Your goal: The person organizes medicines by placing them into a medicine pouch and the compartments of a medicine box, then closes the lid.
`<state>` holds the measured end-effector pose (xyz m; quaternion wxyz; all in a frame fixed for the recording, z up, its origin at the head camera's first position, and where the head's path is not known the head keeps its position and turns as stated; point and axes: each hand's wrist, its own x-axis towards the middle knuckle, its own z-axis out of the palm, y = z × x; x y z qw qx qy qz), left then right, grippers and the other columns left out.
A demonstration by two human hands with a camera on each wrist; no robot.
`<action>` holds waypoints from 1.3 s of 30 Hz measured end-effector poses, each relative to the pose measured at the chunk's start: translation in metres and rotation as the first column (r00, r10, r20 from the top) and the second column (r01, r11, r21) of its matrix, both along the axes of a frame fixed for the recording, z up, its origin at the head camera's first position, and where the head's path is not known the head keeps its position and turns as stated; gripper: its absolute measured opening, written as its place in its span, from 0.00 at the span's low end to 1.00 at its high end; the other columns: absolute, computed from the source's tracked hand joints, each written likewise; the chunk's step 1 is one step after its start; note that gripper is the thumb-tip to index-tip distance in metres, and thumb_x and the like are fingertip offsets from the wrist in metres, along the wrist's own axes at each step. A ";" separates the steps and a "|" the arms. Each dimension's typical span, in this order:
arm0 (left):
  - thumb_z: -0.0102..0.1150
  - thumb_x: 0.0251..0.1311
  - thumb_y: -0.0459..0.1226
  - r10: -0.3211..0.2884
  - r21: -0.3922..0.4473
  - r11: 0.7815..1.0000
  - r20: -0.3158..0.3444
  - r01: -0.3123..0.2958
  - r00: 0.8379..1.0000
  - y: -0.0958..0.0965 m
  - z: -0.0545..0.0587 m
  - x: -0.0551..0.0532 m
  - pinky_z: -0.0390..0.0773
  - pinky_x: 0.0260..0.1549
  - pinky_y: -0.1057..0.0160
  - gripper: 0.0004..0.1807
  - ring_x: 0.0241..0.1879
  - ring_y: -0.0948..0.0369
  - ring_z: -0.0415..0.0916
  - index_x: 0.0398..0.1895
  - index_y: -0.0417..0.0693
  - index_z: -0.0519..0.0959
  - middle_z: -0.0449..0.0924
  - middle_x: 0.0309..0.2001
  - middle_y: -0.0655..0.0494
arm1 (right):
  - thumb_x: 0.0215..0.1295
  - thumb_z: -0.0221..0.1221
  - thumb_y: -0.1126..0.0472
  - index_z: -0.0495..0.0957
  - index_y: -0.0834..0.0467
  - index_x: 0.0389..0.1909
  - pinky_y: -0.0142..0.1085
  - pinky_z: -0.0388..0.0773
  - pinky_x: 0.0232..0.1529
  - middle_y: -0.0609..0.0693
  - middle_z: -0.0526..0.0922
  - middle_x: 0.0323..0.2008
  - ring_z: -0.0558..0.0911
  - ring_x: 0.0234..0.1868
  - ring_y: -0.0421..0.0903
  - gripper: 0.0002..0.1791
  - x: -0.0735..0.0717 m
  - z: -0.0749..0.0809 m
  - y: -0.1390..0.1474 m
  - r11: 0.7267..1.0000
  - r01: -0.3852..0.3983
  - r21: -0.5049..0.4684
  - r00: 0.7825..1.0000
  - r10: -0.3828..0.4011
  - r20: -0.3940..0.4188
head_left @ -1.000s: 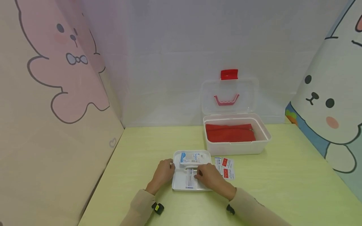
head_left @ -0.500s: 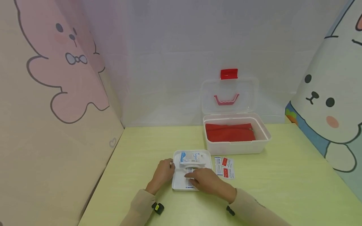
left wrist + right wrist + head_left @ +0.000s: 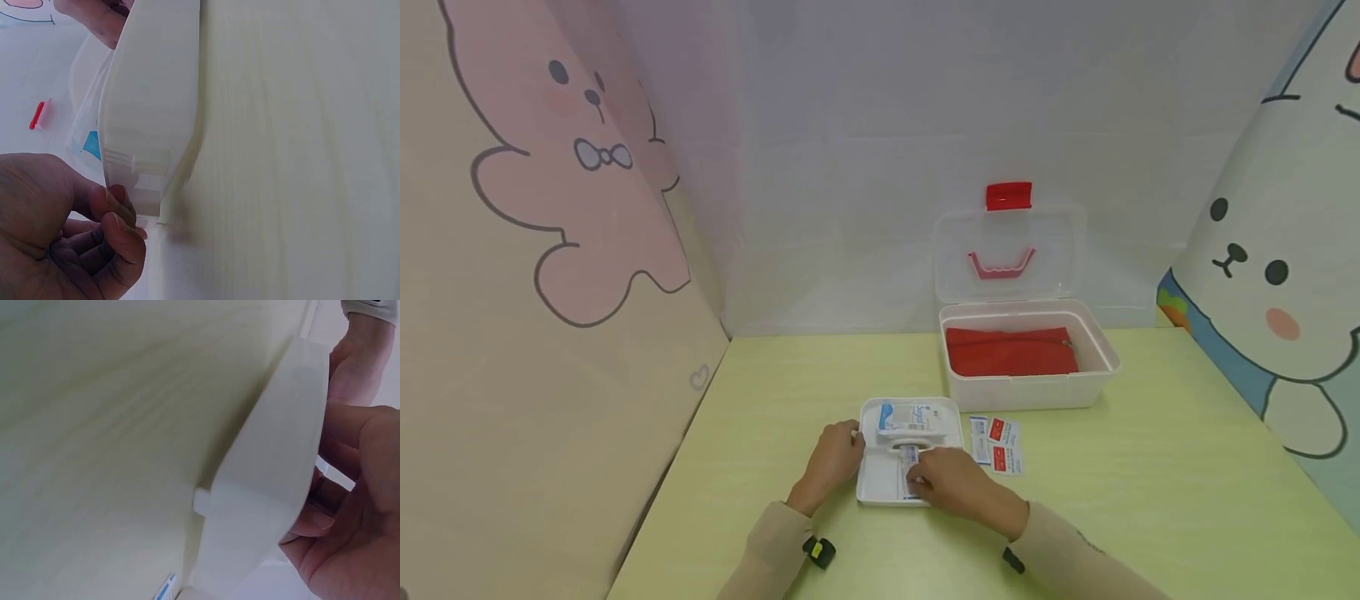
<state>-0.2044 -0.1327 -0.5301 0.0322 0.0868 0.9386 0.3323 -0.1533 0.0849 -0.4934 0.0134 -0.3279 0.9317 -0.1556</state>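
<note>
A white tray (image 3: 880,493) with a raised handle (image 3: 910,443) across its middle lies on the table. My left hand (image 3: 835,458) pinches its left rim between thumb and fingers; the left wrist view shows this left hand (image 3: 81,231) at the tray's corner. Inside the front half lies a narrow white packet (image 3: 909,457) with blue print. My right hand (image 3: 951,483) reaches over the tray with curled fingers and grips the packet near its right edge. In the right wrist view, the tray wall hides the packet from the right hand (image 3: 356,506). A larger white-and-blue packet (image 3: 910,418) fills the back half.
Right of the tray lie several small red-and-white sachets (image 3: 1002,458) and a slim blue-and-white packet (image 3: 980,440). Behind them stands a white box (image 3: 1030,392) with its clear lid (image 3: 1060,250) raised, holding a red zipped pouch (image 3: 1011,354).
My right hand has shifted left over the narrow packet, its index finger first stretched across it, now curled. The packet sits slightly turned and further right. The left hand stays on the rim.
</note>
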 end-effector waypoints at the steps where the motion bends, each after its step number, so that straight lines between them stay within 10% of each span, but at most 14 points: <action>1: 0.50 0.67 0.33 0.001 -0.002 1.000 0.000 -0.001 1.000 0.000 0.000 0.000 0.68 0.16 0.68 0.14 0.19 0.64 0.71 0.47 0.31 0.80 0.80 0.25 0.51 | 0.62 0.64 0.58 0.88 0.52 0.35 0.30 0.71 0.29 0.41 0.83 0.26 0.71 0.25 0.34 0.05 0.000 0.001 0.001 1.000 0.015 -0.005 1.000 -0.015 0.011; 8: 0.50 0.67 0.33 0.007 -0.005 1.000 0.004 -0.007 1.000 0.000 0.000 -0.001 0.69 0.16 0.68 0.14 0.20 0.64 0.71 0.47 0.31 0.79 0.80 0.26 0.50 | 0.61 0.66 0.56 0.85 0.52 0.44 0.29 0.70 0.30 0.40 0.80 0.28 0.71 0.27 0.36 0.11 -0.006 0.019 0.017 0.986 0.163 -0.040 0.986 -0.161 0.053; 21: 0.50 0.67 0.33 0.034 -0.002 0.999 0.026 -0.034 0.999 0.001 0.000 -0.002 0.68 0.16 0.68 0.14 0.19 0.64 0.71 0.46 0.31 0.80 0.79 0.25 0.52 | 0.53 0.71 0.62 0.85 0.56 0.40 0.35 0.80 0.34 0.48 0.83 0.35 0.82 0.34 0.45 0.13 -0.015 0.043 0.068 0.946 0.276 -0.170 0.934 -0.305 -0.184; 39: 0.51 0.67 0.34 0.030 0.004 1.000 0.028 -0.030 0.999 0.001 -0.001 -0.001 0.69 0.17 0.68 0.15 0.20 0.64 0.71 0.49 0.31 0.79 0.80 0.26 0.51 | 0.56 0.70 0.59 0.81 0.61 0.50 0.51 0.80 0.51 0.56 0.84 0.47 0.81 0.45 0.52 0.21 -0.026 0.021 0.106 0.902 0.433 -0.001 0.900 -0.432 0.055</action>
